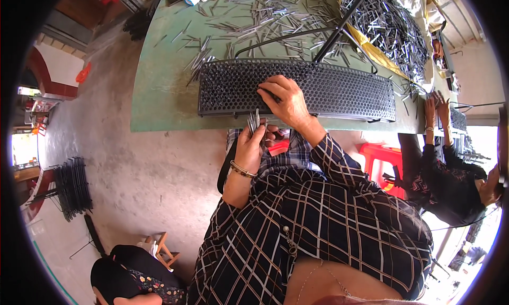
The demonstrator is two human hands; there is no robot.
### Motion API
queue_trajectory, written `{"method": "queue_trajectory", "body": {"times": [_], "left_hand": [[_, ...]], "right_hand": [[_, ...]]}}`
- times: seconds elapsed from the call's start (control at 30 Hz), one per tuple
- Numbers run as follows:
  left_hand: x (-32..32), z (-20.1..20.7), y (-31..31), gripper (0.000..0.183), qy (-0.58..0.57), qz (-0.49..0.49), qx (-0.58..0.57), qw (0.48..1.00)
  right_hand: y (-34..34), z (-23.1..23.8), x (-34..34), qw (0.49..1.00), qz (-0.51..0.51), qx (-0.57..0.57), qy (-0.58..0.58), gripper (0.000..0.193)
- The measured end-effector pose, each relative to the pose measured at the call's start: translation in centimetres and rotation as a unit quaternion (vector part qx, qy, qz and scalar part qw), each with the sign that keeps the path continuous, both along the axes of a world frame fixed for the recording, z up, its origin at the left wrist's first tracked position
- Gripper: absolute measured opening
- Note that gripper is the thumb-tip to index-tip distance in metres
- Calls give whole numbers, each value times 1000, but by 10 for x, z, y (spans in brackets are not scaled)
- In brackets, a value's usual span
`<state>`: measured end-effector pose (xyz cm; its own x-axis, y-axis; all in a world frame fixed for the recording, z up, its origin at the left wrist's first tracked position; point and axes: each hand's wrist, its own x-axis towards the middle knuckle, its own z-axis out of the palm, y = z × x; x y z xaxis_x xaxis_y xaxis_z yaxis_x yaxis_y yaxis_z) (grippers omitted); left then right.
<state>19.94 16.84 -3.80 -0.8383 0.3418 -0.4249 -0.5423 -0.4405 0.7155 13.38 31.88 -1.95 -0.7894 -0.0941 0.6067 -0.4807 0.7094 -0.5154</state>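
Observation:
A long black tray (344,95) full of round holes lies along the near edge of the green table (164,82). Its left part looks darker and shinier, with small pieces in many holes. My right hand (289,101) rests over the tray left of its middle, fingers curled and pinched toward the holes; whatever they hold is too small to make out. Just below the tray's front edge, my left hand (249,150) is closed around a small bundle of thin grey metal sticks (254,119), their ends pointing up toward the tray.
Loose sticks (275,16) are scattered across the table behind the tray. A big heap of them (389,32) fills a yellow-edged sack at the far right. A black metal bar frame (331,42) stands over the tray. Co-workers sit at right (450,183) and lower left (140,276).

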Motion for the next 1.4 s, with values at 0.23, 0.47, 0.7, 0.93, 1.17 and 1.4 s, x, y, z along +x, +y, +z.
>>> {"method": "queue_trajectory", "body": {"times": [0.23, 0.47, 0.7, 0.93, 1.17, 1.4], "left_hand": [[-1, 2, -2, 22, -3, 4, 16, 1000], [-1, -2, -3, 21, -7, 6, 18, 1000], [1, 2, -2, 23, 2, -3, 43, 999], [0, -2, -1, 26, -7, -4, 78, 997], [0, -1, -4, 24, -50, -29, 93, 994], [-1, -2, -5, 22, -49, -12, 98, 994]], "right_hand": [[-3, 6, 0, 1000, -5, 19, -20, 16], [-2, 5, 1, 998, -22, 6, -57, 13], [-6, 5, 1, 995, -35, -30, -89, 11], [-6, 4, 0, 998, -47, 18, -25, 11], [-2, 0, -1, 998, -52, 39, 14, 12], [-3, 2, 4, 998, -40, 48, 2, 15]]}}
